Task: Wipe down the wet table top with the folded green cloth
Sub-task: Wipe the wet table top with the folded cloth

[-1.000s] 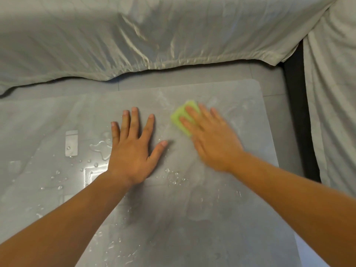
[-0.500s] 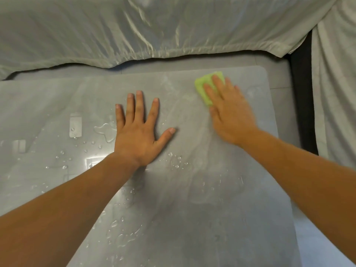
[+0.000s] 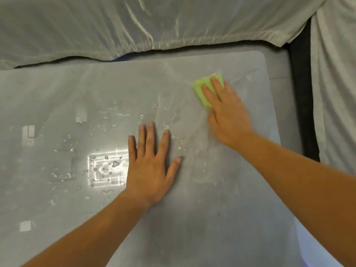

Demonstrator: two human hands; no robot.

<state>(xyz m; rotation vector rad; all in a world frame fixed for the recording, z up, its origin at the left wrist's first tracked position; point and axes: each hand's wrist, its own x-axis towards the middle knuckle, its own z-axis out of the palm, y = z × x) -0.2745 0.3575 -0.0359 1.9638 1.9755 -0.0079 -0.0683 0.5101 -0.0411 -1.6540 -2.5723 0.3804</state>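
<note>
The grey table top [image 3: 202, 218] fills most of the view, with water drops and small puddles [image 3: 107, 170] spread over its left and middle. A folded green cloth [image 3: 200, 87] lies flat near the far right corner. My right hand [image 3: 227, 114] presses on the cloth with straight fingers and covers its near half. My left hand [image 3: 152, 166] lies flat on the table's middle, fingers spread, holding nothing.
A pale satin sheet [image 3: 134, 26] drapes over furniture along the table's far edge. More pale fabric [image 3: 335, 93] hangs at the right, past a dark gap [image 3: 302, 93]. The table's right edge runs close to my right forearm.
My right hand slid the cloth from the table's middle toward the far right corner. The left hand stayed flat in place while the view shifted.
</note>
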